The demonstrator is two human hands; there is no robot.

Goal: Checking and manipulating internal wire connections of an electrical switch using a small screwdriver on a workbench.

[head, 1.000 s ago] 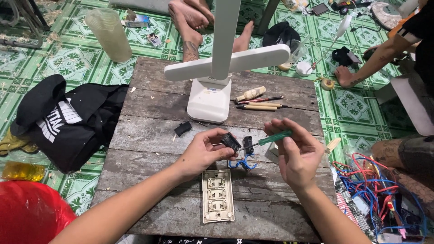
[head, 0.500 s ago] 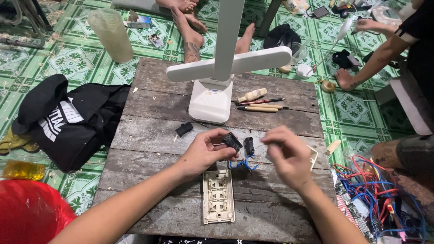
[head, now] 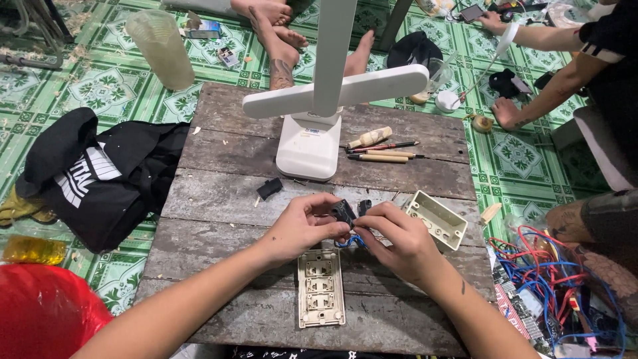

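My left hand (head: 300, 228) pinches a small black switch part (head: 343, 212) over the wooden table (head: 219, 173). My right hand (head: 397, 240) meets it from the right, fingers closed on the same part and on short blue wires (head: 350, 242) hanging under it. A second small black piece (head: 364, 205) sits just behind the fingers. Below the hands lies a cream socket faceplate (head: 320, 286), back side up. A cream plastic box (head: 436, 219) lies to the right of my right hand. No screwdriver shows in my right hand.
A white desk lamp (head: 311, 143) stands at the table's middle back. Wood-handled tools (head: 382, 149) lie to its right, a black part (head: 269, 188) to its left. Black clothing (head: 100, 176) lies left, tangled wires (head: 565, 279) right. Other people's feet (head: 282, 46) and arms (head: 551, 86) are beyond the table.
My right hand held a green-handled screwdriver a second ago; it is gone from the hand now. That hand moved left to join my left hand on the black part.
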